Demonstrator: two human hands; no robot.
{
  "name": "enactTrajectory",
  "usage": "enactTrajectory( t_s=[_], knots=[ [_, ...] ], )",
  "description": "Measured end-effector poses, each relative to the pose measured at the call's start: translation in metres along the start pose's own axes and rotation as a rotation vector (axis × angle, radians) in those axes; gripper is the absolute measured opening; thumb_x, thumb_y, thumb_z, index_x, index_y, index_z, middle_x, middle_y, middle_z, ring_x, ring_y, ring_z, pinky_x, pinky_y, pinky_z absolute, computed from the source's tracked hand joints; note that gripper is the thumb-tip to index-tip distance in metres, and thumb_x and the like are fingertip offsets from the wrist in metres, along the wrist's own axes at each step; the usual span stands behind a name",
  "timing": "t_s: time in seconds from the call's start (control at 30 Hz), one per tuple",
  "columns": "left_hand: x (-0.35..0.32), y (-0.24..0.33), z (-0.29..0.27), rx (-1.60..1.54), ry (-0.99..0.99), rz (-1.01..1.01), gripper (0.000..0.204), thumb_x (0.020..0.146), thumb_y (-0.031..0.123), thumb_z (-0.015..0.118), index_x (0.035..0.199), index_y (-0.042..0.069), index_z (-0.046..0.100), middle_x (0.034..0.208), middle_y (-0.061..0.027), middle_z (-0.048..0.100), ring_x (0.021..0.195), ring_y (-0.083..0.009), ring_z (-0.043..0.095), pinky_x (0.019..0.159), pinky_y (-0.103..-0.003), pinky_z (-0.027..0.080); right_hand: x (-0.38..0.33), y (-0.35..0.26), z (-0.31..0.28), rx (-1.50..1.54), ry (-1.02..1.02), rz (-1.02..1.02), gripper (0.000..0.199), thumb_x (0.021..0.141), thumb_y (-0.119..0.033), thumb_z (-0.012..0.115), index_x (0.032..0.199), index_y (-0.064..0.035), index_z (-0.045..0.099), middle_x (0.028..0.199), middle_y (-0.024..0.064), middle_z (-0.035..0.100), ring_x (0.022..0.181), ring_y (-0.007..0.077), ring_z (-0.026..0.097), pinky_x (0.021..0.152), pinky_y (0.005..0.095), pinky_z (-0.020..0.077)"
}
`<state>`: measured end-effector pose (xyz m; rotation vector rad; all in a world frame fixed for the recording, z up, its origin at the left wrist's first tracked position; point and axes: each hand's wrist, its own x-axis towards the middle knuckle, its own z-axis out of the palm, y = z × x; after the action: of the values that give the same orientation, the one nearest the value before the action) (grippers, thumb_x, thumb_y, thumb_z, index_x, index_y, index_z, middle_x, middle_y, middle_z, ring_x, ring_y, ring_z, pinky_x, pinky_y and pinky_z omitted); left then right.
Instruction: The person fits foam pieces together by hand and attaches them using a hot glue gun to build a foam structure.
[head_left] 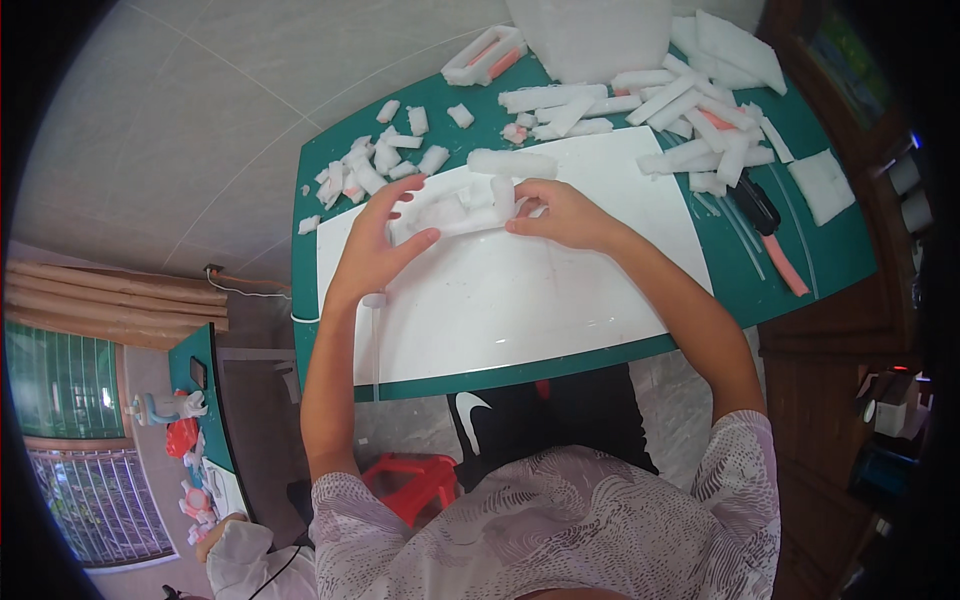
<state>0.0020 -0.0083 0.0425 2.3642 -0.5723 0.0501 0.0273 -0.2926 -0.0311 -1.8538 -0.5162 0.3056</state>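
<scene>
A small white foam box (pixel 465 218), open at the top and made of strips, rests on the white board (pixel 520 300). My left hand (pixel 385 240) is curved round the box's left end, its thumb against the near wall and its fingers at the far side. My right hand (pixel 565 215) pinches the right end, where a short upright foam piece (pixel 503 193) stands. Just behind the box lies a loose foam strip (pixel 512 163). The fingertips of my right hand are partly hidden by the foam.
Small foam offcuts (pixel 370 165) lie at the far left of the green table (pixel 845 250), longer foam strips (pixel 690 110) at the far right. A foam frame (pixel 484 55) stands at the back. A black-handled tool (pixel 755 205) lies right. A red stool (pixel 415 485) is below.
</scene>
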Motion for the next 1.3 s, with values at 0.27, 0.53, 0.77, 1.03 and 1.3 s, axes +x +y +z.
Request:
enactTrajectory(
  t_s=[0.27, 0.53, 0.77, 1.03, 1.3],
  knots=[
    [0.009, 0.001, 0.012, 0.140, -0.154, -0.016, 0.049, 0.083, 0.011, 0.074, 0.131, 0.013, 0.063, 0.123, -0.0089, 0.068, 0.109, -0.0217, 0.061, 0.093, -0.035, 0.049, 0.001, 0.008, 0.006, -0.199, 0.020, -0.149, 0.036, 0.087, -0.020, 0.076, 0.113, 0.0019, 0.066, 0.112, 0.0118, 0.064, 0.094, 0.0198, 0.064, 0.073, 0.0291, 0.0539],
    [-0.008, -0.030, 0.005, -0.196, -0.069, -0.152, 0.044, 0.085, 0.004, 0.070, 0.128, 0.006, 0.063, 0.125, -0.0085, 0.066, 0.103, -0.0189, 0.066, 0.096, -0.032, 0.051, 0.000, 0.014, 0.011, -0.264, 0.039, -0.198, 0.034, 0.084, -0.017, 0.076, 0.111, 0.0026, 0.066, 0.109, 0.0135, 0.064, 0.093, 0.0216, 0.064, 0.071, 0.0303, 0.0546],
    [-0.015, -0.032, 0.007, -0.227, -0.082, -0.215, 0.040, 0.085, 0.003, 0.071, 0.124, 0.003, 0.064, 0.124, -0.0076, 0.066, 0.104, -0.0170, 0.065, 0.096, -0.030, 0.050, 0.001, 0.018, 0.011, -0.275, 0.042, -0.209, 0.033, 0.084, -0.017, 0.076, 0.109, 0.0025, 0.065, 0.107, 0.0139, 0.065, 0.093, 0.0228, 0.064, 0.072, 0.0311, 0.0536],
    [-0.018, -0.028, 0.007, -0.132, -0.111, -0.147, 0.040, 0.082, -0.002, 0.074, 0.120, 0.003, 0.066, 0.120, -0.0081, 0.067, 0.100, -0.0163, 0.065, 0.095, -0.029, 0.050, 0.001, 0.016, 0.011, -0.319, 0.019, -0.181, 0.034, 0.083, -0.018, 0.077, 0.108, 0.0018, 0.066, 0.104, 0.0143, 0.065, 0.094, 0.0255, 0.063, 0.080, 0.0341, 0.0503],
    [-0.016, -0.021, 0.007, 0.057, -0.115, -0.079, 0.036, 0.081, 0.003, 0.077, 0.116, 0.005, 0.070, 0.109, -0.0111, 0.071, 0.093, -0.0221, 0.066, 0.089, -0.031, 0.052, 0.002, 0.021, 0.013, -0.313, 0.037, -0.181, 0.032, 0.081, -0.014, 0.078, 0.106, 0.0020, 0.066, 0.105, 0.0134, 0.063, 0.094, 0.0258, 0.061, 0.084, 0.0341, 0.0497]
  ],
)
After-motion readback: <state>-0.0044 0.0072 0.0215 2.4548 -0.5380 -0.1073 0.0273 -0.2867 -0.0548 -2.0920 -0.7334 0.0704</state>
